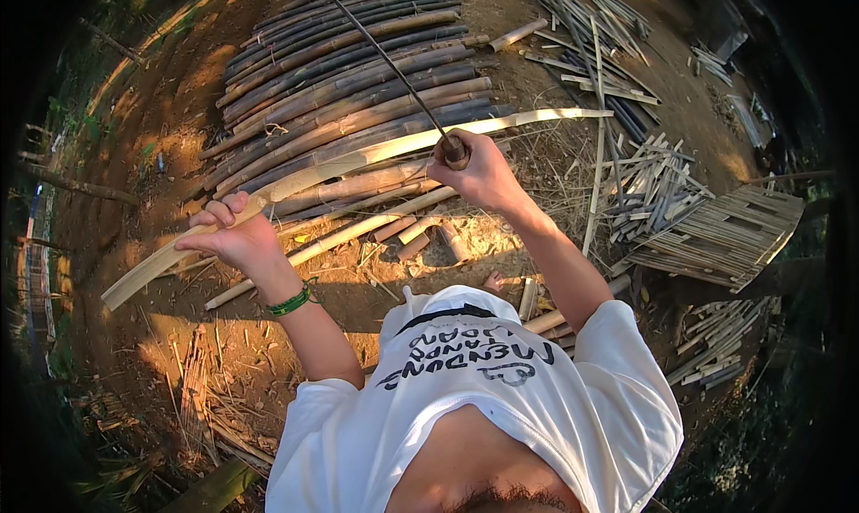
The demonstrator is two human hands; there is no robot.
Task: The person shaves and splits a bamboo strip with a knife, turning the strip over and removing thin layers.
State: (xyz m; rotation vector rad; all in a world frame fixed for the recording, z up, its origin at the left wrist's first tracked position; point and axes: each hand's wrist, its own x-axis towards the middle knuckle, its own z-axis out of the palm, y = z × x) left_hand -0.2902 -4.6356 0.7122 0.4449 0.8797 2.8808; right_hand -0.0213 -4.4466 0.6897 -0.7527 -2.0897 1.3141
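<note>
My left hand (234, 233) is closed round a long, pale split bamboo strip (331, 166), near its left end. The strip runs up and to the right across the picture, passing just beyond my right hand (488, 175). In that right hand I grip the round wooden handle of a machete (386, 59). Its dark, narrow blade shows almost edge-on, pointing away and to the left over the bamboo poles (358, 93). The blade crosses over the strip in the picture; whether it touches the strip I cannot tell.
Many bamboo poles lie side by side on the bare earth ahead. Short bamboo pieces (455, 242) lie nearer me. At right are piles of split slats (658, 191) and a slatted bamboo panel (725, 236). Loose shavings (197, 379) lie at lower left.
</note>
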